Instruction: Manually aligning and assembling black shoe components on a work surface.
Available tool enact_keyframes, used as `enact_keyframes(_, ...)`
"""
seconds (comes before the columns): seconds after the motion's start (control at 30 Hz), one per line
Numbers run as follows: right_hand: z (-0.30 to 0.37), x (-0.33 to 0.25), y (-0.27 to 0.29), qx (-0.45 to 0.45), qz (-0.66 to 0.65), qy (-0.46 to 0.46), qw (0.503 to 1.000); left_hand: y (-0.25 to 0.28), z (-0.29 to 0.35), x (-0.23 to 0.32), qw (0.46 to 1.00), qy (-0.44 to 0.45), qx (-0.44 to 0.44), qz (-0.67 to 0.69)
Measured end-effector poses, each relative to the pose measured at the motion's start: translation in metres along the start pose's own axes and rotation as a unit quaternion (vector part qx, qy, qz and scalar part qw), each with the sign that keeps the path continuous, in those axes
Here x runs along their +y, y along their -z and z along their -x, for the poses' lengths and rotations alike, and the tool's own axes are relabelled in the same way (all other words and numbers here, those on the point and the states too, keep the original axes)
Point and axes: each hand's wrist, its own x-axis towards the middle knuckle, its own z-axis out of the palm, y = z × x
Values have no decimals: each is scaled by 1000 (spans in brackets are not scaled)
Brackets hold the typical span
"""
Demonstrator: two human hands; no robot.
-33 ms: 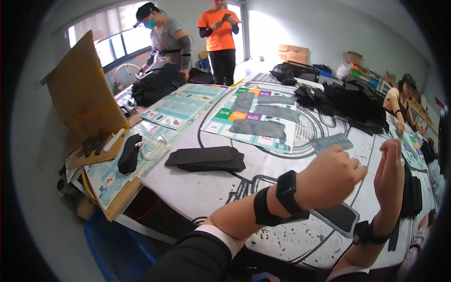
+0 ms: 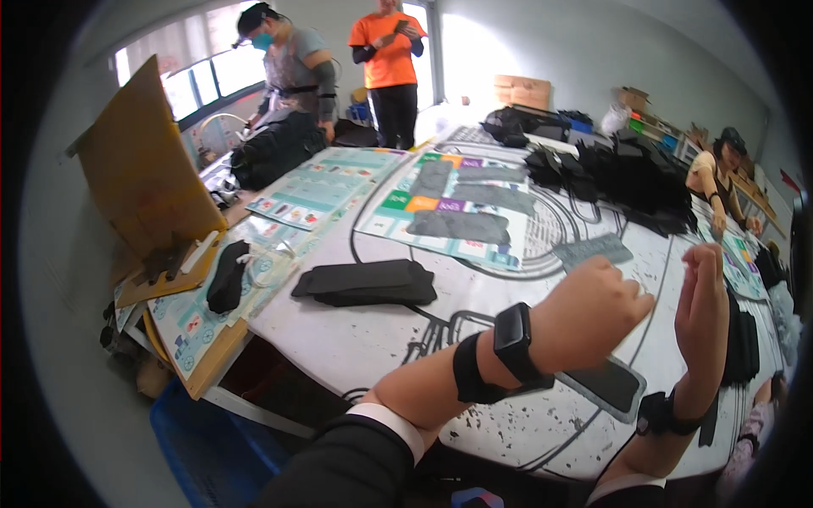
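Over the near right of the white table, my left hand is raised with its fingers curled in, its back turned up and a dark watch on the wrist. My right hand stands upright just beside it, fingers pressed together and bent at the tips; the two do not touch. What either hand might hold is hidden. Below my left hand lies a black piece with a grey border, partly covered by the hand. A grey strip rests just beyond it. Close to my right wrist are black fabric strips.
A stack of black strips lies on the white table. Grey strips cover a printed sheet. A black heap sits at the far right. A yellowish board stands left. Three people are around the table.
The whole scene has shifted slightly leftward in the picture. My hands keep nearly the same pose.
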Motion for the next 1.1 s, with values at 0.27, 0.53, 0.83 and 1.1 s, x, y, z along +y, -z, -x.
enact_keyframes(0.27, -5, -46, 28, -269, -197, 240, 912, -55, 3, -2, 978, -18, -55, 199)
enact_keyframes(0.53, 5, -50, 17, -234, -233, 226, 917, -48, 4, 22, 868, 164, 50, 467)
enact_keyframes(0.83, 45, -32, 19, 168, -215, 372, 887, -46, -1, 20, 976, -5, -216, 28)
enact_keyframes(1.1, 41, -26, 16, 360, -77, 334, 868, -14, -2, -1, 998, -29, -43, -29)
